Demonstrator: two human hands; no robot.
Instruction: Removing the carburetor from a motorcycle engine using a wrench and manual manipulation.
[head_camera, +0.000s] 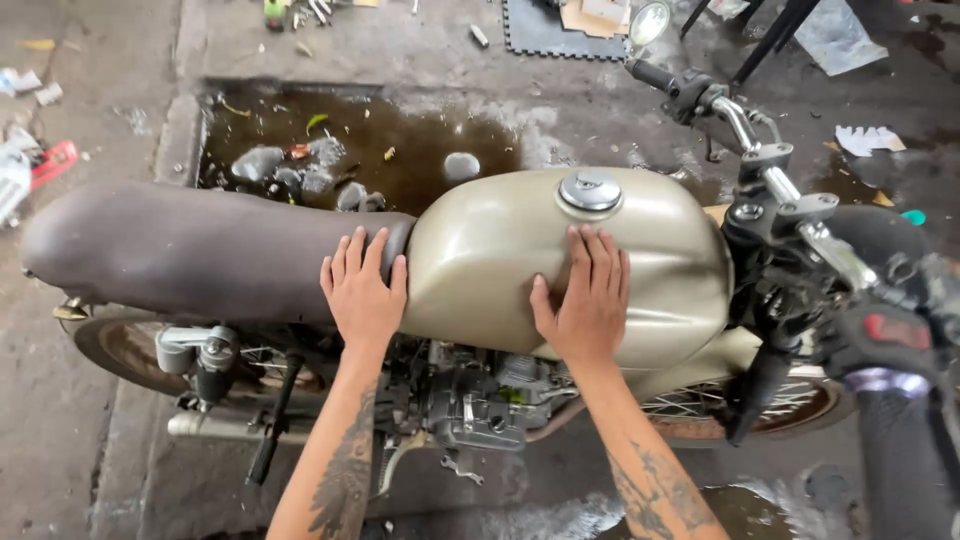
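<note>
Hands flat on a motorcycle, viewed from above. Left hand (362, 290) lies open, fingers spread, across the seam where the brown seat (190, 250) meets the fuel tank (490, 250); fingertips on the seat's front end, palm over the tank's rear edge. It grips nothing, just presses. Right hand (588, 295) is also open and flat, fingers together, on the near side of the tank just below the chrome filler cap (590, 192); nothing is held.

The tank sits on the frame between the seat and the handlebar (745, 125), with the engine (480, 400) showing under it. It looks level, but whether it is bolted down cannot be told.

Judgement: this reads as seating or steadying the tank against the seat. To do it well:
- keep both palms flat and spread, no fingertip pressure, since the paint is glossy and slick
- push evenly, so the rear edge does not ride up over the seat nose
- keep the left fingers out of the seam, as that is a pinch spot
- keep the right hand clear of the cap

The bike stands on wet concrete beside a puddle (400, 150) with stones in it; the footing may be slippery, so lean in gently.
</note>
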